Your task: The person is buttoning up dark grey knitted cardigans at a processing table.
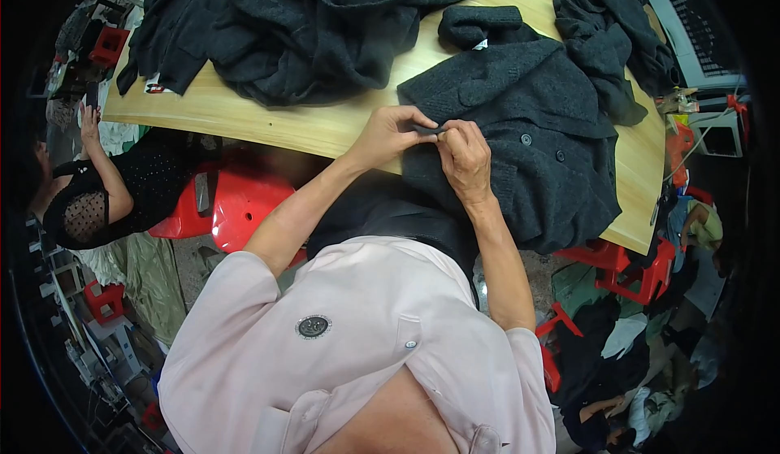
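Pinching narrow dark fabric strip (427, 130) in closed fingertips of left hand (393, 134) and right hand (466, 156) at charcoal knitted cardigan (540, 100); seemingly unfinished, with round dark buttons (526, 139) already on.

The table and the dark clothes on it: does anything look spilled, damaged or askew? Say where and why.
No spill or clear damage shows. The cardigan looks slightly askew: its near side hangs off the table instead of lying flat. The heap to its left is bunched up, not folded.
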Available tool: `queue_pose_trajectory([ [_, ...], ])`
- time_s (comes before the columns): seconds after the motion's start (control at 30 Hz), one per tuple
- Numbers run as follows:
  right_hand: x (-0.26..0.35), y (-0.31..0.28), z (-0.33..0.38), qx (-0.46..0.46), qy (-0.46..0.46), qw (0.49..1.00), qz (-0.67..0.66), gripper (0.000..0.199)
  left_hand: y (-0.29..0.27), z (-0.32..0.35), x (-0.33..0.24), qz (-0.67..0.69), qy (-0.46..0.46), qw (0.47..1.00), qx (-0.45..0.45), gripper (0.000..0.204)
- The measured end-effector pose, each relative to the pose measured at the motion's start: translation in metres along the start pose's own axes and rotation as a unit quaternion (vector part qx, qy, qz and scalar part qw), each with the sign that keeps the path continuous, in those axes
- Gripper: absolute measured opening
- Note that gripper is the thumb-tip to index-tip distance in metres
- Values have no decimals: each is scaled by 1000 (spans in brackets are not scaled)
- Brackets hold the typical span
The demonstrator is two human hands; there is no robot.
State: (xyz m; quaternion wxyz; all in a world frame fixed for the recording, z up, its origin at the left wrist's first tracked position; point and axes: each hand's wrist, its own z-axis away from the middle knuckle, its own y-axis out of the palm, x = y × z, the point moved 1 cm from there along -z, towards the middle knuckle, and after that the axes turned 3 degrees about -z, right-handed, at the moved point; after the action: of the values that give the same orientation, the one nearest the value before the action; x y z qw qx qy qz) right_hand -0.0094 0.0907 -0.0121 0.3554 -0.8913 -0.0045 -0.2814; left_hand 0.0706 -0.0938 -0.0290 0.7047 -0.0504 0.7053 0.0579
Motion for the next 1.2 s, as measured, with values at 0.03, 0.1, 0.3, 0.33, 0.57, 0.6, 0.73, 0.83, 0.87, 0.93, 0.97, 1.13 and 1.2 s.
queue_pose_trajectory([
  [0.03,0,0,0,-5,-6,1000,-2,17,1,1,-1,-28,46,999,-10,19],
  [0.1,-1,1,-1,-24,-2,999,-22,20,4,3,-1,-55,90,994,-20,18],
  [0.3,-5,5,2,-56,30,997,-45,20,11,6,-2,-238,206,944,-96,22],
  [0.33,-4,6,3,-56,33,997,-44,20,13,5,-2,-262,229,931,-107,21],
  [0.57,18,20,-14,-93,75,992,-47,13,0,-8,-10,-395,312,851,-152,22],
  [0.6,22,19,-15,-67,88,993,-45,12,-12,-10,-15,-420,308,842,-139,19],
  [0.73,16,-13,-14,-51,115,990,67,6,-50,0,-39,-495,307,812,-47,17],
  [0.83,-2,-45,-3,-21,154,979,133,9,-44,17,-55,-573,247,781,-36,7],
  [0.87,-8,-50,-1,-40,170,977,126,9,-35,19,-59,-564,256,784,-49,7],
  [0.93,-19,-54,2,-47,175,976,118,23,-10,14,-60,-528,270,803,-57,10],
  [0.97,-23,-53,2,-53,190,973,118,28,4,8,-58,-513,267,815,-46,14],
  [1.13,-56,-53,-11,-12,219,945,242,28,45,-25,-34,-488,156,855,-76,23],
  [1.2,-65,-56,-16,31,242,939,242,23,45,-28,-28,-489,141,856,-87,23],
])
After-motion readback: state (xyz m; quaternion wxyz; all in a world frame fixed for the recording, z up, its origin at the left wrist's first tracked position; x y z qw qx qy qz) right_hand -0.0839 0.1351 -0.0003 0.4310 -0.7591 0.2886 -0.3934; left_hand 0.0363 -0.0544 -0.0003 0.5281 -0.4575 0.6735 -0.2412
